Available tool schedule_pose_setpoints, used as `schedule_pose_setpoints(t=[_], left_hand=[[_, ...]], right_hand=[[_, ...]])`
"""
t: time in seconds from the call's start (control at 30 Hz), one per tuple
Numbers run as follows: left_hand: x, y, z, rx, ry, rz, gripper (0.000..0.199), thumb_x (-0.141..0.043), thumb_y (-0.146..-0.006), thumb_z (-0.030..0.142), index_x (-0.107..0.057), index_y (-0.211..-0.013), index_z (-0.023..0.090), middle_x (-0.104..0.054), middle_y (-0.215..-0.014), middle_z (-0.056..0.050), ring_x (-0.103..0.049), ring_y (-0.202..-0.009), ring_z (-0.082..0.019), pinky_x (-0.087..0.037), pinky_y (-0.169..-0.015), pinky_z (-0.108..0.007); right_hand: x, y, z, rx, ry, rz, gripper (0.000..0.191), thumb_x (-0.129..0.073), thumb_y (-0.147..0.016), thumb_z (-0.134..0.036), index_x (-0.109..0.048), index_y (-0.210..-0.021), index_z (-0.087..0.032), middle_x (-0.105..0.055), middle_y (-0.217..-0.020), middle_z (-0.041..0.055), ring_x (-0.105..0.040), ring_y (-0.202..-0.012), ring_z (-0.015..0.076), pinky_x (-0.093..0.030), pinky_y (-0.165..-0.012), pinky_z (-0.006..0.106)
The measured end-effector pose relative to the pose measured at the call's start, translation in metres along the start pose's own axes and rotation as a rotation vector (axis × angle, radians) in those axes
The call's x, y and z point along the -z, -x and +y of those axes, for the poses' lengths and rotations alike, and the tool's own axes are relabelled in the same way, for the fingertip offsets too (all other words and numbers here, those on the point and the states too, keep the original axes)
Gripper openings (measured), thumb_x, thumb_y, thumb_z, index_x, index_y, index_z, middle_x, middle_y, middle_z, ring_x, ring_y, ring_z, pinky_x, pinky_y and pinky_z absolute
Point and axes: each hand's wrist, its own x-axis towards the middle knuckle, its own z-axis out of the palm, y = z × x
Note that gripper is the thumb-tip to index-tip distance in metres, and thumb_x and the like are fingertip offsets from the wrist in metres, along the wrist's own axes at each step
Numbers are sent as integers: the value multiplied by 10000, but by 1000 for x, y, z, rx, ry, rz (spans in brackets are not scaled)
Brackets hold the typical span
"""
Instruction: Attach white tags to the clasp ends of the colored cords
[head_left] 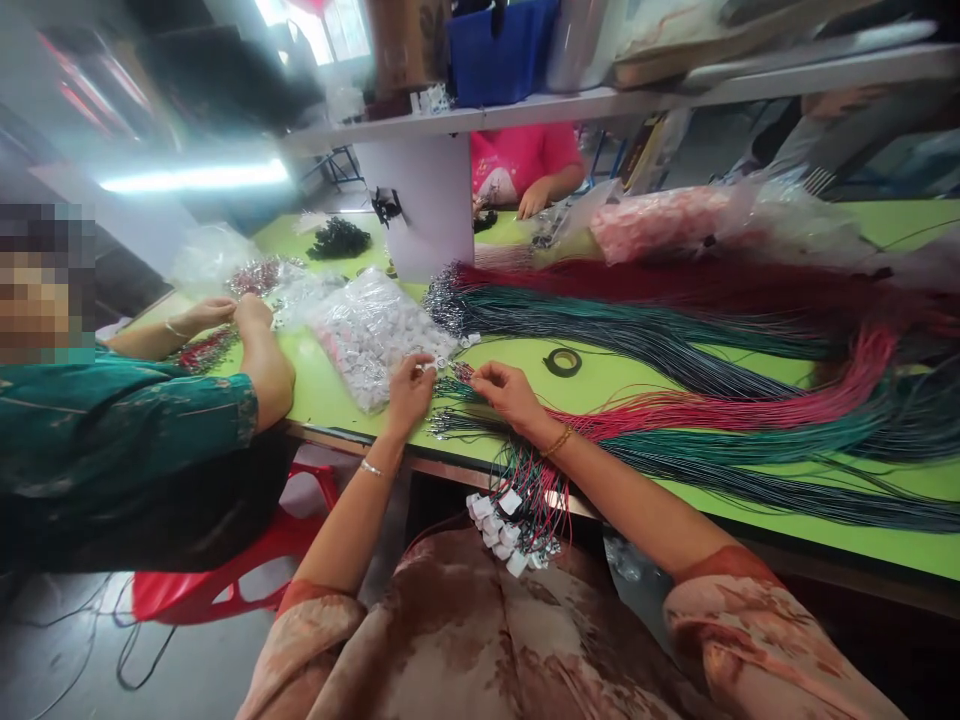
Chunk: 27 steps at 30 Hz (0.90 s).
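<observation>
My left hand [411, 395] is closed in a pinch, with a small white plastic connector [430, 366] at its fingertips. Just to its right, my right hand [511, 394] pinches red wire by the metal-tipped ends [463, 372]. The two sets of fingertips are close together; whether wire and connector touch I cannot tell. Under and beyond my right wrist run bundles of red wires [675, 410], green wires [660, 447] and black wires [720, 484]. A clear bag of white connectors [375, 335] lies left of my hands. Wires with white connectors [499, 530] hang over the table edge.
A roll of tape [562, 362] lies on the green table [510, 350]. More dark red wires [637, 285] stretch behind it. A co-worker in a green top [127, 440] sits at left on a red stool [217, 590]; another person in pink [525, 160] is opposite, below a shelf [525, 115].
</observation>
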Motion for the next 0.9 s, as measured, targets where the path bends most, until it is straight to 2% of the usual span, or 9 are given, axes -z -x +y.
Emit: schedule_pose_setpoints(t=[0.07, 0.13, 0.23, 0.3, 0.47, 0.63, 0.77, 0.9], left_hand=[[-2, 17, 4, 176, 337, -58, 153, -691, -782, 288, -660, -884, 178, -614, -753, -6, -555, -648, -107, -454, -655, -229], [-4, 33, 8, 285, 596, -83, 222, -761, -724, 320, -657, -858, 177, -634, -754, 8, -553, -618, -77, -446, -607, -191], [-5, 50, 16, 365, 809, -105, 351, -838, -642, 274, -676, -942, 191, -686, -868, -2, -586, -668, -67, -468, -622, -174], [-3, 56, 21, 409, 876, -144, 367, -844, -638, 244, -693, -968, 183, -700, -923, -21, -607, -720, -75, -494, -663, -179], [1, 60, 26, 452, 935, -208, 284, -839, -654, 219, -701, -893, 152, -694, -877, -29, -634, -773, -93, -529, -728, -193], [1, 65, 26, 460, 892, -269, 314, -832, -668, 243, -670, -927, 169, -687, -890, -17, -583, -619, -49, -479, -572, -169], [-3, 71, 26, 406, 803, -258, 293, -827, -674, 256, -672, -899, 150, -669, -802, -15, -580, -642, -60, -468, -604, -171], [-5, 78, 25, 399, 731, -190, 309, -826, -665, 280, -669, -901, 154, -662, -803, -12, -573, -652, -71, -465, -625, -190]], right_hand=[[0, 0, 0, 17, 34, -18, 246, -614, -714, -410, -579, -726, -167, -561, -682, -13, -457, -628, 108, -382, -625, 246], [0, 2, 0, 34, 80, -47, 221, -591, -724, -385, -578, -699, -166, -558, -664, -14, -458, -629, 111, -378, -630, 247], [-1, 7, -3, 56, 137, -113, 215, -547, -749, -357, -551, -646, -169, -513, -610, -27, -434, -611, 108, -361, -617, 244], [-2, 11, -6, 56, 162, -160, 224, -524, -755, -356, -541, -632, -169, -491, -592, -32, -415, -596, 105, -345, -598, 243], [-2, 14, -11, 39, 204, -239, 215, -483, -739, -338, -517, -610, -170, -468, -579, -34, -396, -578, 101, -317, -571, 240], [-1, 14, -8, 19, 226, -296, 208, -480, -742, -320, -485, -594, -174, -410, -553, -50, -347, -551, 87, -281, -538, 233], [-1, 17, -5, 51, 304, -295, 246, -503, -775, -332, -474, -590, -173, -425, -552, -48, -352, -545, 83, -267, -532, 227], [-1, 21, -6, 143, 415, -318, 176, -502, -808, -257, -555, -677, -152, -513, -600, -28, -393, -562, 87, -276, -555, 223]])
